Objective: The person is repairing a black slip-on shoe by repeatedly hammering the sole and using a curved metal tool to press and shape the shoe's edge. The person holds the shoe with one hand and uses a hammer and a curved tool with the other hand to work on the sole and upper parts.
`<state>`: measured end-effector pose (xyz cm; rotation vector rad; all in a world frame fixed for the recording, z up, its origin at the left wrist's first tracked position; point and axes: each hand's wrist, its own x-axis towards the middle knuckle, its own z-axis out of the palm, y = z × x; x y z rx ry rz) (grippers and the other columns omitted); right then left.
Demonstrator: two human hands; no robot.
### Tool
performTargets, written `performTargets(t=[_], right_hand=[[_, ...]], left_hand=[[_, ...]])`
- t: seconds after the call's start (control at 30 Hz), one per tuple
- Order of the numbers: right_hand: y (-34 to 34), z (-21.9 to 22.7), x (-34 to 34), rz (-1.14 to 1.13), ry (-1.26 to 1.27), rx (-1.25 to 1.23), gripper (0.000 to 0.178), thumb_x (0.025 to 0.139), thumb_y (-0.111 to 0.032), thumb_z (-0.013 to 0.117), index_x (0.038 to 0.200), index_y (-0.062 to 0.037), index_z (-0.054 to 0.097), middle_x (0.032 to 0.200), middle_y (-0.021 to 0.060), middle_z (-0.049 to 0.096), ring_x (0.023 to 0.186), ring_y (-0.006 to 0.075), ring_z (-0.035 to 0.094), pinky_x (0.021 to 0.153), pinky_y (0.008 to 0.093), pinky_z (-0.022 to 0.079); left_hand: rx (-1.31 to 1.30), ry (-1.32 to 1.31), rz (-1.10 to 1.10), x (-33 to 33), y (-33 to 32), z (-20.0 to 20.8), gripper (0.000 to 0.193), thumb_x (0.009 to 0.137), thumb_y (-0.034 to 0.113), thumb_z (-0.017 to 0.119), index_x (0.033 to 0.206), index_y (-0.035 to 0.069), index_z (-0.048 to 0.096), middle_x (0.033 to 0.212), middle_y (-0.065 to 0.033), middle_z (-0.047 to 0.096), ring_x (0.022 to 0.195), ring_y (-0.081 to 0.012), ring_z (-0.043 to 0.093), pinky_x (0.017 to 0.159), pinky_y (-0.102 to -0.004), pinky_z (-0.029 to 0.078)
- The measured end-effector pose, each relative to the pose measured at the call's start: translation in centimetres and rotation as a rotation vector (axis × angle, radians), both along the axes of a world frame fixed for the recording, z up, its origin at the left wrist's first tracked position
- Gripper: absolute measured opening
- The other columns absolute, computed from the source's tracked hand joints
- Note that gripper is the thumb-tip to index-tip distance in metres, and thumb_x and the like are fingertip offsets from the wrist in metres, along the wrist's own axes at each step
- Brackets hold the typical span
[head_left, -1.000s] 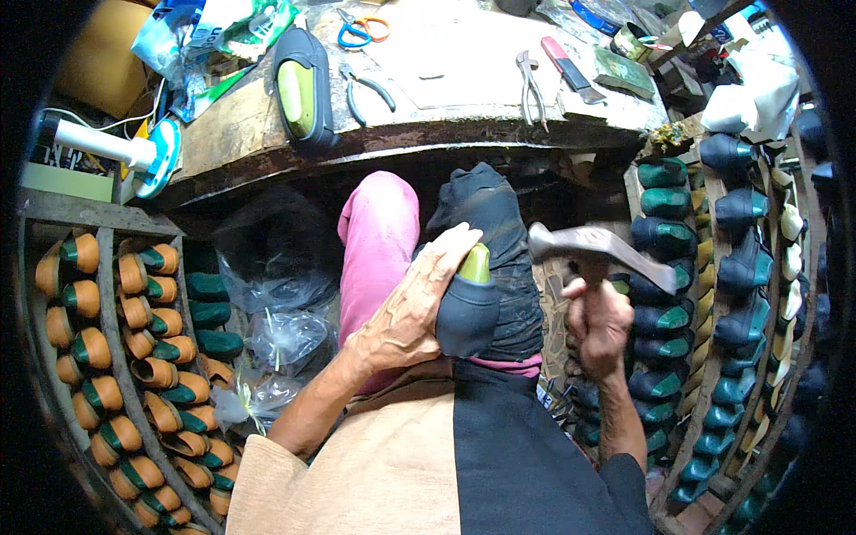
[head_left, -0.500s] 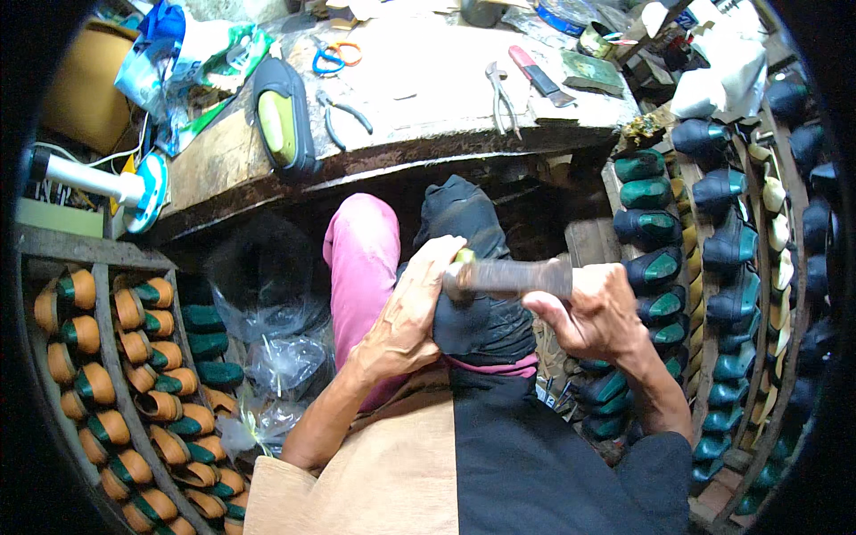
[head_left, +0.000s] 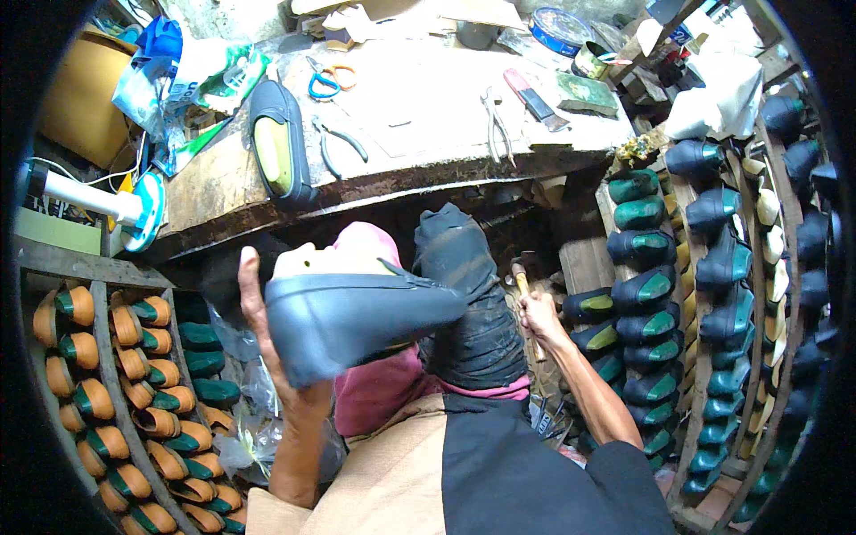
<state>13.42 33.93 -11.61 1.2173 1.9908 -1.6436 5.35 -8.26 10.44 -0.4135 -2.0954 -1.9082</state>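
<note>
My left hand (head_left: 278, 357) is raised over my left knee and grips a dark blue shoe (head_left: 348, 316) fitted on a pale last (head_left: 334, 260). The shoe lies on its side, toe toward the right, and some of my fingers are hidden behind it. Down beside my right knee, my right hand (head_left: 539, 316) is closed round the wooden handle of a hammer (head_left: 522, 283). The hammer's head points away from me and is partly lost in shadow. A black cloth wrap (head_left: 468, 294) covers my right knee.
Ahead is a worktable (head_left: 392, 169) bearing another dark shoe (head_left: 278, 143), pliers (head_left: 339, 147), pincers (head_left: 497, 127), scissors (head_left: 332, 82) and a red-handled blade (head_left: 535, 100). Racks of tan shoes (head_left: 94, 379) stand at left, racks of dark shoes (head_left: 646, 325) at right.
My left hand has lifted off the wrapped knee and moved left, now showing the whole shoe. My right hand has lowered and drawn away from the knee with the hammer.
</note>
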Motion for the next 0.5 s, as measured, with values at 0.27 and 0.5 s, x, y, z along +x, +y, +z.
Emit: performTargets(t=[0.27,0.5], right_hand=[[0.1,-5.8,-18.1,0.514,0.405,0.891,0.03,0.098,-0.025,0.071,0.098,0.0054,0.072,0.093,0.0347,0.074,0.092,0.052,0.077,0.082,0.061,0.057],[2.5,-13.1,-25.9,1.023,-0.103,0.83,0.051,0.102,-0.042,0.069,0.126,0.0025,0.075,0.108,0.0376,0.077,0.109,0.0555,0.077,0.094,0.0623,0.062]], left_hand=[[0.536,-0.628,0.057,4.2,-6.1,-8.8,0.12,0.082,0.035,0.102,0.176,0.008,0.033,0.163,-0.008,0.053,0.149,-0.0262,0.055,0.13,-0.0425,0.041],[-0.534,-0.464,0.018,3.9,-8.4,-1.6,0.125,0.075,0.045,0.104,0.176,0.009,0.04,0.177,-0.0203,0.044,0.161,-0.0373,0.048,0.133,-0.0491,0.04]])
